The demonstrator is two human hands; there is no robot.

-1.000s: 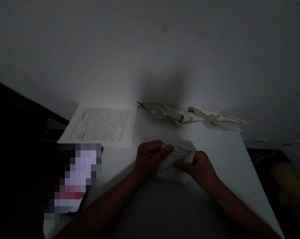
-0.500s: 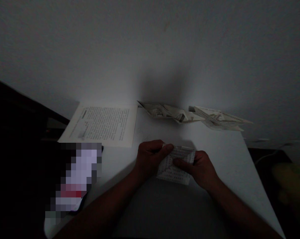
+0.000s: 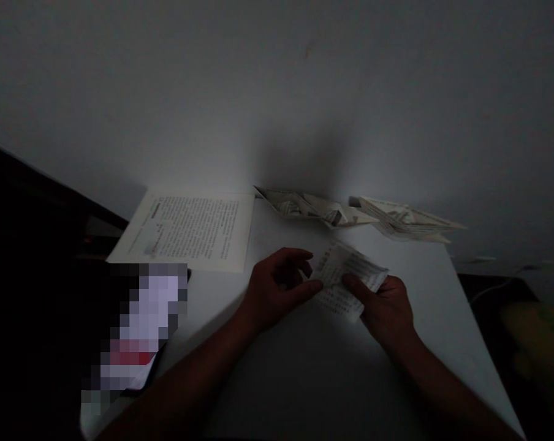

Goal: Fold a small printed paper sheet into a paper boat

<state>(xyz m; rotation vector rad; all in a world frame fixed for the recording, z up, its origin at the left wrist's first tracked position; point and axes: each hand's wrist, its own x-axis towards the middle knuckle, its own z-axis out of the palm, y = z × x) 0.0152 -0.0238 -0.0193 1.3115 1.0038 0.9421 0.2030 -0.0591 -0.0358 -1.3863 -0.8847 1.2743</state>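
Observation:
A folded sheet of printed paper (image 3: pixel 339 288), roughly square, is tilted above the white table. My right hand (image 3: pixel 387 306) grips its right side, thumb on the face and fingers behind. Beside its left edge, my left hand (image 3: pixel 281 285) is open, with thumb and fingers apart; the thumb tip is at the paper's edge, and I cannot tell whether it touches. Behind the hands lie folded paper boats (image 3: pixel 318 211) made of printed sheets, with a further folded paper boat (image 3: pixel 403 220) to their right.
A stack of printed pages (image 3: pixel 189 229) lies at the table's back left. Nearer me on the left is a phone (image 3: pixel 143 331) with a blurred-out screen. The white table (image 3: pixel 433 318) meets a pale wall (image 3: pixel 166 92). A yellowish object (image 3: pixel 538 343) sits beyond the right edge.
My left hand has let go of the folded paper and its fingers have spread. My right hand has moved slightly right and turned the paper clockwise.

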